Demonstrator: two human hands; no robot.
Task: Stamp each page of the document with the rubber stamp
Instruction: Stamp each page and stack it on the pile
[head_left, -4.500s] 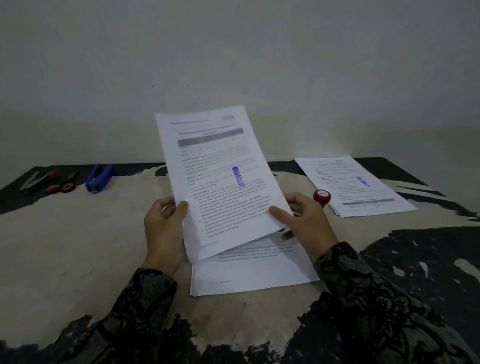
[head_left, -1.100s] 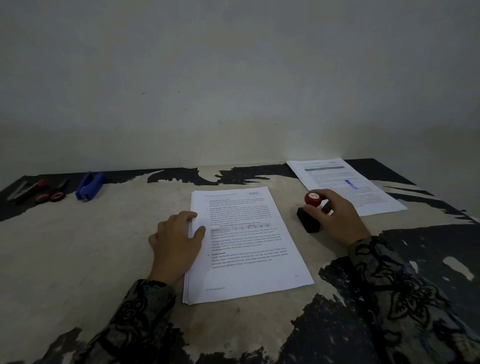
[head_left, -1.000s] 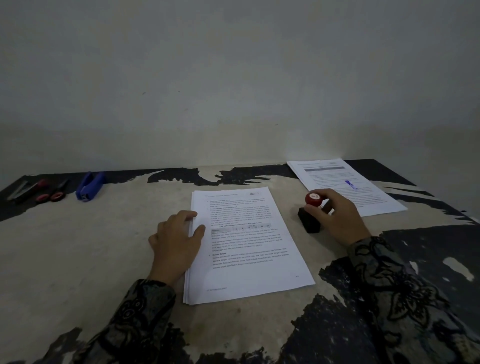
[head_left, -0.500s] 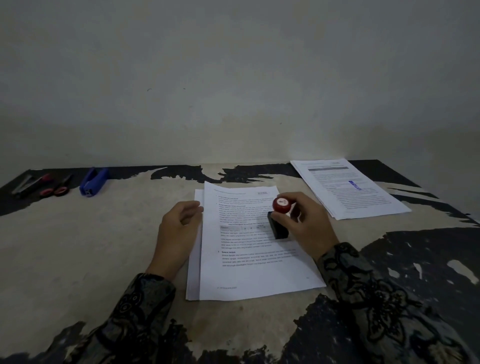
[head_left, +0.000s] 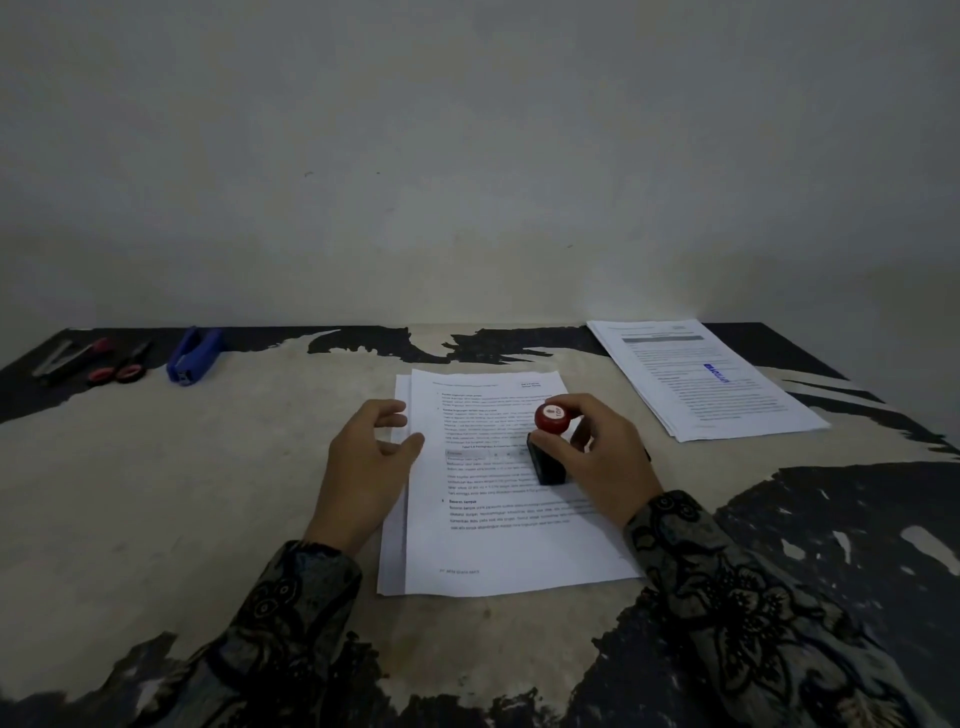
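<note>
On the worn table (head_left: 156, 493), the right hand (head_left: 597, 457) has carried its gripped rubber stamp (head_left: 548, 449) from beside the document (head_left: 509, 540) onto the centre-frame page, the left hand (head_left: 369, 462) loosely open beside it.

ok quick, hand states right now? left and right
Left hand: open, fingers relaxed, resting at the left edge of the page stack.
Right hand: holding the rubber stamp, its base down on the top page.

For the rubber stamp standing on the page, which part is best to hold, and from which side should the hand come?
Grip the rubber stamp by its round red knob, from above and the right, as the right hand does. The knob stands up over the long black base, which sits on the top page, so fingers curl round it and probably press straight down.
</note>
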